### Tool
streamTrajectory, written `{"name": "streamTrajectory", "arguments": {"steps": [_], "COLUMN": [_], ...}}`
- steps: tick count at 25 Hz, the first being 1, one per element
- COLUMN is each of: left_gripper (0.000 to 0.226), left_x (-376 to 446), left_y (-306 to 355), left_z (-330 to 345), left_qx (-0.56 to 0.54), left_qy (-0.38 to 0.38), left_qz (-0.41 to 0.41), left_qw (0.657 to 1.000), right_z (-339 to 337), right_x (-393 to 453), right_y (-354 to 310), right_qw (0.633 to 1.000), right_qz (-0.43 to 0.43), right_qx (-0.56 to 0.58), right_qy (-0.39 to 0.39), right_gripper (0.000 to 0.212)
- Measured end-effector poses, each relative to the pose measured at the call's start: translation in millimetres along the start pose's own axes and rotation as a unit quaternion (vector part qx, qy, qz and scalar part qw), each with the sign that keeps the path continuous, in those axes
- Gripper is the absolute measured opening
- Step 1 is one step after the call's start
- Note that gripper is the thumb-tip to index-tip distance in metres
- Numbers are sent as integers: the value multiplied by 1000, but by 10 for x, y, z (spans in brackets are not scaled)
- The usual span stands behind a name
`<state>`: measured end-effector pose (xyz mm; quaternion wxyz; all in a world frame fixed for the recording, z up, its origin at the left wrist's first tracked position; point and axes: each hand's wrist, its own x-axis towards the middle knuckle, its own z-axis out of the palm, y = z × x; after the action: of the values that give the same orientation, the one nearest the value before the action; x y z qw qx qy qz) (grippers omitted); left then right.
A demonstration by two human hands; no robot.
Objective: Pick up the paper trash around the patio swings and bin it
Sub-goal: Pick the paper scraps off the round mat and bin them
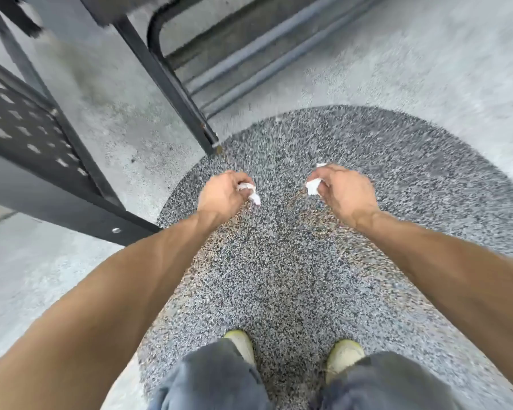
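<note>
My left hand [223, 194] grips a crumpled scrap of white paper [253, 196], which sticks out below the curled fingers. My right hand [342, 193] grips another white paper scrap [313, 186], with a small corner showing above the knuckles. Both hands are held out in front of me at waist height over the speckled grey floor patch [279, 261]. No bin is in view.
The dark metal frame of a patio swing stands to the left, with a perforated side panel [27, 131] and a slanted post [172, 90] that meets the floor just beyond my hands. A curved black tube [154, 34] lies behind it. My shoes [345, 356] are below.
</note>
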<state>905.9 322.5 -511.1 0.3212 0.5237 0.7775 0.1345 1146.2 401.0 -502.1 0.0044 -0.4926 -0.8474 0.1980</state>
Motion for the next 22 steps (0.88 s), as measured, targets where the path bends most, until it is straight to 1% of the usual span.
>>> {"name": "streamTrajectory", "arguments": {"steps": [4, 7, 9, 12, 17, 20, 22], "left_gripper": [16, 15, 20, 22, 23, 14, 12], "left_x": [-568, -972, -1211, -1562, -2062, -2337, -2509], "left_y": [993, 1718, 2113, 2549, 3109, 3325, 3425], "left_z": [-1255, -2284, -2939, -3801, -5014, -5513, -5732], "left_qx": [-24, -22, -44, -62, -63, -52, -51], "left_qy": [65, 109, 131, 156, 202, 236, 264], "left_qz": [71, 86, 100, 134, 179, 222, 228], "left_qw": [995, 990, 985, 977, 961, 945, 936], "right_z": [-1561, -2795, -3613, -4657, -5932, -6427, -6652], "right_x": [-312, -524, -636, -799, -968, -1041, -1089], "right_y": [-561, -985, -1279, -1733, -2375, -2644, -2754], "right_qw": [999, 999, 997, 996, 987, 980, 976], "right_qz": [15, 23, 29, 0, -43, -59, -74], "right_qx": [-9, -2, 14, 14, 10, 17, 12], "right_qy": [37, 45, 65, 91, 157, 192, 205], "right_gripper": [34, 39, 40, 34, 33, 33, 32]}}
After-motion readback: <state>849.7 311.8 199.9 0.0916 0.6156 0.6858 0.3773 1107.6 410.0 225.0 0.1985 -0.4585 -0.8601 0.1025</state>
